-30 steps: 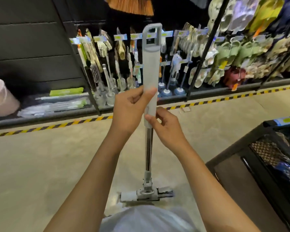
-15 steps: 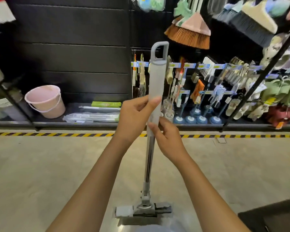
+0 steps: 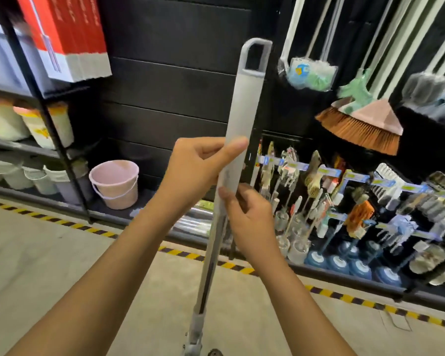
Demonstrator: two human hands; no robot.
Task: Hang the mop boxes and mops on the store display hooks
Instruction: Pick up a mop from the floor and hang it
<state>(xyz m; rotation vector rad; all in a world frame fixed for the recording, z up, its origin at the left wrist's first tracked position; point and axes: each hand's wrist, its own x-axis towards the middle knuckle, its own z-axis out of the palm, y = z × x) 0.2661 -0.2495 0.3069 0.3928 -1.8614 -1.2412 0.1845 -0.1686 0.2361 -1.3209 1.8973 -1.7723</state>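
Dark slatted wall panels (image 3: 170, 80) back the aisle, with brooms (image 3: 360, 127) already hung at right. Both hands, left hand (image 3: 198, 170) above right hand (image 3: 247, 214), grip the grey mop (image 3: 244, 119) upright before the wall; it is not yet hung.

Mop: a pale grey mop (image 3: 244, 119) stands nearly upright, tilted slightly, with an open loop at its top end.
Left hand: the left hand (image 3: 193, 168) grips the wide grey sleeve, thumb lying across its front.
Right hand: the right hand (image 3: 247, 214) pinches the sleeve's lower end.
Behind: dark slatted wall, pink bucket (image 3: 115, 183) on a low shelf, orange-bristled broom (image 3: 360, 127) hanging at right, red boxes (image 3: 70, 37) upper left.
Floor: beige, edged with yellow-black tape (image 3: 188, 254).
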